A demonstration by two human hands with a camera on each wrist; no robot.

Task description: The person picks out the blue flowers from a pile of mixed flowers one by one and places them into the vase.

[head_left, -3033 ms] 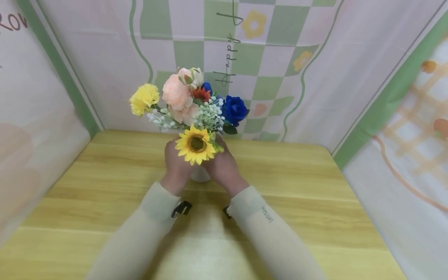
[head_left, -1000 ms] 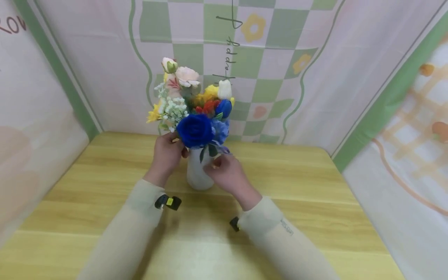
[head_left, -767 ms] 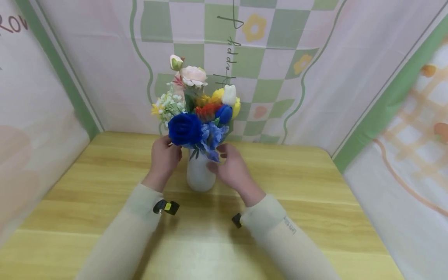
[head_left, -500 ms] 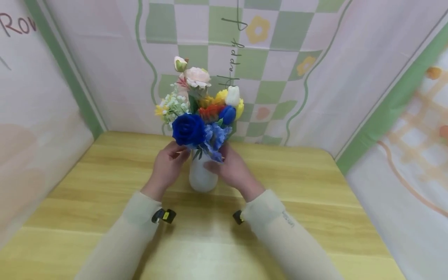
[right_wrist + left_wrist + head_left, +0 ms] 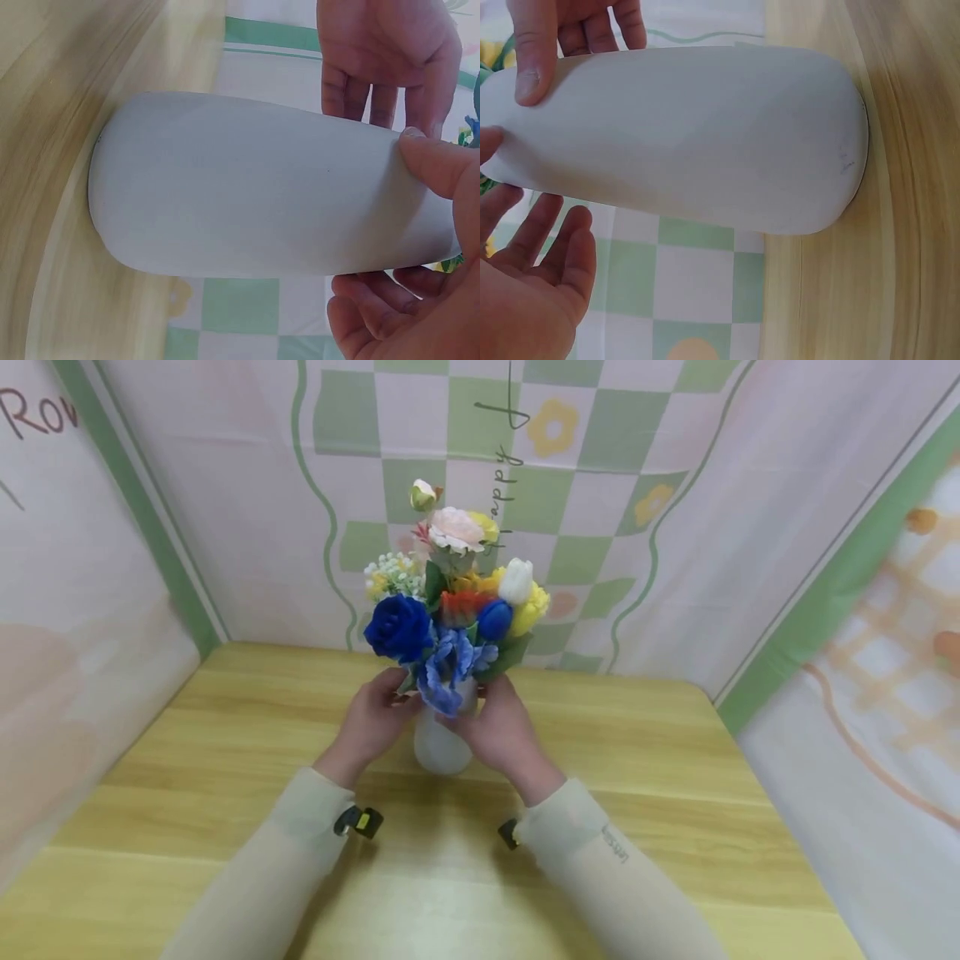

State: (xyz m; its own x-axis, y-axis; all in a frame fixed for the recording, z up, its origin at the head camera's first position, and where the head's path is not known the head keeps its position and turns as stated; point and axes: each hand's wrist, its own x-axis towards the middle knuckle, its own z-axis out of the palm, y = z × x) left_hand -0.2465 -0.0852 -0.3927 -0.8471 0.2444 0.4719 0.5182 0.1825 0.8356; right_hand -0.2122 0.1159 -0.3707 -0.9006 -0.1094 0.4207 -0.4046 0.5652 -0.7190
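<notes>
A white vase (image 5: 442, 745) stands upright on the wooden table, filled with artificial flowers. In the head view a dark blue rose (image 5: 400, 628) leans out at the left, above a light blue flower (image 5: 450, 667). A white tulip (image 5: 516, 581) and a blue tulip (image 5: 495, 620) are at the right, and a pale pink flower (image 5: 456, 529) rises at the back. My left hand (image 5: 375, 718) holds the vase's neck from the left, thumb on the near side. From the other side my right hand (image 5: 504, 731) grips the neck, its thumb (image 5: 435, 159) flat against the white surface.
The wooden table (image 5: 637, 827) extends around the vase. Behind it hangs a checkered green and white cloth (image 5: 360, 410), and similar printed cloths enclose the left and right sides.
The bouquet has turned, the sunflower leaving the front and blue flowers coming round to it. Over the last half second the dark blue rose shifts slightly left while the tulips move right.
</notes>
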